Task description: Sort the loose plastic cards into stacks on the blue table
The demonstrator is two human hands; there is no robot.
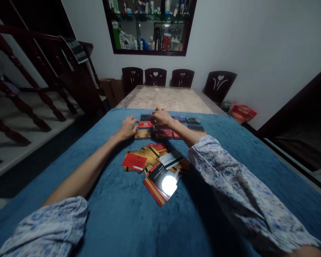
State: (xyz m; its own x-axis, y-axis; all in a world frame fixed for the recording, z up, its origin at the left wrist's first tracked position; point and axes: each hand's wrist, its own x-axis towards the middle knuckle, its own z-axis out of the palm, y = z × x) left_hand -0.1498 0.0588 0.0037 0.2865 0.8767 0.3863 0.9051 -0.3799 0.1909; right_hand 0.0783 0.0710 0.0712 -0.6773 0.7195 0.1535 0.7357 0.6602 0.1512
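cards (163, 134) lie in neat rows on blue cloth (109, 217); loose pile (149, 156) nearer you lies unordered, seemingly left over. your left hand (128, 127) beside red card (145, 125), fingers parted, gripping nothing visible; your right hand (160, 117) over rows, grip can't be told.

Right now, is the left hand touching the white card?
No, the left hand is by the card rows, apart from the white card.
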